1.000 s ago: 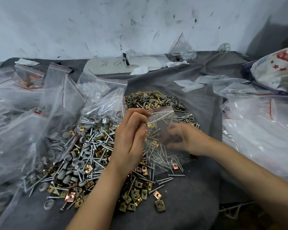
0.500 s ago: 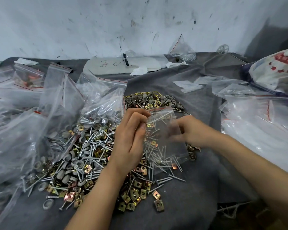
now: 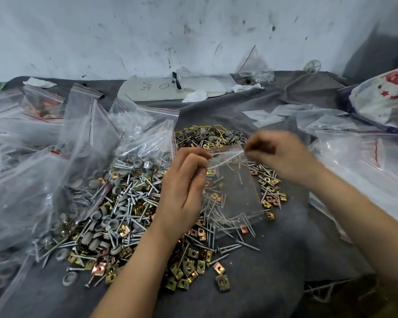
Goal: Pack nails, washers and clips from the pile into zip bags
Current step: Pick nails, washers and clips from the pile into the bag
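I hold one small clear zip bag, with a red stripe along its mouth and nails showing through it, above the pile at mid-counter. My left hand pinches its top left corner in closed fingers. My right hand, blurred, pinches the top right corner. The pile's pieces are too many to count.

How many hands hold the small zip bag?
2. The left hand pinches the small zip bag at its top left corner; the right hand, blurred, at its top right.
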`<state>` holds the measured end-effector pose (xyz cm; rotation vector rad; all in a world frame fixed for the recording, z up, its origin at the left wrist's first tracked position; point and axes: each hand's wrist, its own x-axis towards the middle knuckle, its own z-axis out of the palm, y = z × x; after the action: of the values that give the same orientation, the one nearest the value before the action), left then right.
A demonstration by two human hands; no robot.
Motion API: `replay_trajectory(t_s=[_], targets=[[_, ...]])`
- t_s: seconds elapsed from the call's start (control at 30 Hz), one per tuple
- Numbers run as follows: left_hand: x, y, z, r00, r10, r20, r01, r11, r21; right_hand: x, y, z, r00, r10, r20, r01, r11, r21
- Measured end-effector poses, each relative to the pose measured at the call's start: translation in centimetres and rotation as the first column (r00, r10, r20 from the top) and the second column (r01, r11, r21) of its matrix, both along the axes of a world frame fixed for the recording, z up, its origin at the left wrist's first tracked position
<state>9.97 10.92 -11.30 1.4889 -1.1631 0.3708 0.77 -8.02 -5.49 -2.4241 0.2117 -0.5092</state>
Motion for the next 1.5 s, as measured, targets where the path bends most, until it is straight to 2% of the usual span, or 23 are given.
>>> replay_trajectory(t_s=[0.07,0.13,0.23,0.33,0.43,0.5,0.57,0.63,0.73,0.8,0.93,1.17,1.27,1.37,1.47,1.5], targets=[[0.0,0.0,-0.2,1.0,-0.021,0.014,0.021,1.0,0.003,-0.4,0.7,3.0,0.979,0.009,0.203,-0.016,0.999,0.032],[0.0,-0.1,-0.3,0.999,-0.035,0.027,0.035,0.999,-0.002,-0.6,2.0,5.2,0.948,0.115,0.298,-0.08,0.989,-0.127],[0.1,-0.1,-0.3,0.998,-0.049,0.044,0.05,0.998,-0.022,-0.3,4.0,6.5,0.938,0.276,0.208,-0.176,0.899,-0.401],[0.1,-0.1,-0.3,0.996,-0.05,0.069,0.052,0.998,-0.033,-0.1,4.6,6.1,0.947,0.318,0.046,-0.256,0.833,-0.491],[0.2,-0.2,-0.4,0.995,-0.053,0.083,0.056,0.998,-0.038,-0.3,4.3,5.6,0.948,0.308,0.076,-0.246,0.866,-0.435],[0.2,-0.1,-0.4,0.997,-0.047,0.069,0.051,0.997,-0.064,-0.5,3.8,5.1,0.948,0.255,0.192,-0.198,0.942,-0.272],[0.3,-0.1,-0.4,0.999,-0.027,0.03,0.03,0.993,-0.114,-0.6,3.1,3.8,0.955,0.129,0.267,-0.124,0.992,-0.036],[0.3,-0.1,-0.4,1.0,-0.005,-0.027,0.0,0.986,-0.169,-0.7,2.3,2.0,0.987,0.022,0.157,-0.036,0.996,0.088],[0.5,-0.1,-0.3,0.996,0.055,-0.075,-0.072,0.969,-0.238,-1.3,2.2,-1.0,0.972,0.071,-0.222,-0.081,0.996,-0.034],[0.7,-0.1,-0.4,0.99,0.088,-0.11,-0.115,0.956,-0.271,-1.7,2.8,-2.6,0.918,0.16,-0.363,-0.204,0.975,-0.087],[0.7,-0.1,-0.4,0.983,0.105,-0.151,-0.146,0.945,-0.293,-1.6,3.6,-3.8,0.849,0.178,-0.498,-0.318,0.924,-0.213],[0.5,0.0,-0.3,0.98,0.116,-0.16,-0.159,0.944,-0.289,-1.6,3.6,-3.9,0.795,0.231,-0.561,-0.418,0.879,-0.23],[0.6,-0.1,-0.2,0.981,0.115,-0.157,-0.158,0.943,-0.294,-1.5,3.3,-4.2,0.833,0.213,-0.51,-0.357,0.911,-0.204],[0.6,-0.1,-0.2,0.985,0.108,-0.133,-0.143,0.946,-0.291,-1.0,2.5,-3.8,0.938,0.107,-0.331,-0.141,0.987,-0.08],[0.5,0.0,-0.3,0.993,0.084,-0.08,-0.104,0.952,-0.288,-0.2,1.4,-1.9,0.992,-0.036,-0.123,0.043,0.998,0.049],[0.5,0.0,-0.3,0.995,0.076,-0.058,-0.089,0.954,-0.287,0.1,1.2,-0.9,0.997,-0.072,-0.035,0.076,0.988,0.136]])
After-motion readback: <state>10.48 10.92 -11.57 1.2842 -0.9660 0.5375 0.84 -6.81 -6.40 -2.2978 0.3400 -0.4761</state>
